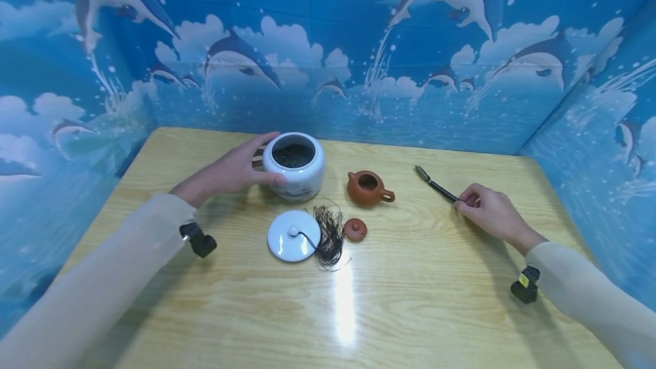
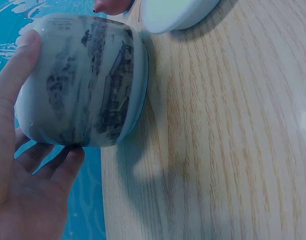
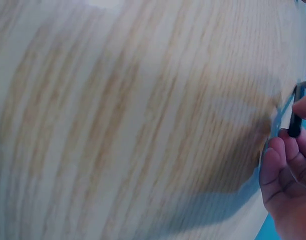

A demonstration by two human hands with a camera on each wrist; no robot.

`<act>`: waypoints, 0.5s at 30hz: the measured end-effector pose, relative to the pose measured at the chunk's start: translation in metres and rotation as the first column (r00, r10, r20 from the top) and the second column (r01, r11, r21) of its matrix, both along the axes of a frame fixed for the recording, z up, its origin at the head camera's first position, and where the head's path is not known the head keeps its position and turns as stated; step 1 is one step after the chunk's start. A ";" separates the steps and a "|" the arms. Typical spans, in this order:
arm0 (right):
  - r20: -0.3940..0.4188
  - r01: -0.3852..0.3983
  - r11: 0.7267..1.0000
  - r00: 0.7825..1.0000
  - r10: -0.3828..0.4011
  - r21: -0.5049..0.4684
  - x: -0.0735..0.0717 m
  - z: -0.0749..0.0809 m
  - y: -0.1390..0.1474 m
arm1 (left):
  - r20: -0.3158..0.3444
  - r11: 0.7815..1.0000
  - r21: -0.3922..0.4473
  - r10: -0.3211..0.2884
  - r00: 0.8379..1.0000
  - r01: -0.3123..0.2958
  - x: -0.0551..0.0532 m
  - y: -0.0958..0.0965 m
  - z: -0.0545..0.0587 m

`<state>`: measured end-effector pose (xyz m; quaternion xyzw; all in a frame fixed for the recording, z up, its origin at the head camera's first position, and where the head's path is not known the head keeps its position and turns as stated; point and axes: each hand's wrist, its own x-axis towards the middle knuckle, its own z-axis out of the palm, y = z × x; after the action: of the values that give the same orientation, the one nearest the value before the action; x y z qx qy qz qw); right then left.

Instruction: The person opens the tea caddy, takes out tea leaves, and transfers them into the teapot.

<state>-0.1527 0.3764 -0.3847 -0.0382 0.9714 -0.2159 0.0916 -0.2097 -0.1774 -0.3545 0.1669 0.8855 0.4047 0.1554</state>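
Observation:
A white porcelain jar (image 1: 302,184) stands open toward the back, with dark contents inside that look like loose tea leaves. My left hand (image 1: 236,169) holds its left side, thumb in front and fingers behind. Painted dark scenery covers the jar (image 2: 87,85) in the left wrist view, where my left hand (image 2: 37,200) grips it. On the right, the fingers and thumb of my right hand (image 1: 492,215) pinch the end of a slim dark scoop (image 1: 435,185); its leaf-shaped head points back and left. The scoop's handle (image 3: 296,117) shows at the right wrist view's edge.
A white lid (image 1: 282,238) lies before the jar, a dark cord with a loose tassel (image 1: 331,238) tied to its knob. Right of the jar sits a small brown clay teapot (image 1: 360,193), uncovered, its lid (image 1: 355,229) in front. Blue dolphin-print cloth (image 1: 328,101) hangs behind the table.

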 end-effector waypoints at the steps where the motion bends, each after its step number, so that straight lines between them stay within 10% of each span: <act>1: -0.001 0.015 1.000 1.000 -0.015 -0.010 0.000 0.000 0.001 | 0.002 1.000 -0.001 0.001 1.000 -0.001 0.000 0.000 0.000; 7: 0.036 0.104 0.986 0.994 -0.101 -0.128 0.001 0.003 0.007 | 0.012 1.000 -0.013 0.008 1.000 -0.008 0.000 0.001 0.000; 15: 0.137 0.250 0.891 0.967 -0.213 -0.379 -0.003 0.011 0.013 | 0.011 1.000 -0.011 0.008 1.000 -0.008 0.001 0.001 0.000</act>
<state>-0.1559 0.3892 -0.3740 0.0701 0.9004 -0.4176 0.1001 -0.2090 -0.1765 -0.3545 0.1604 0.8876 0.4012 0.1598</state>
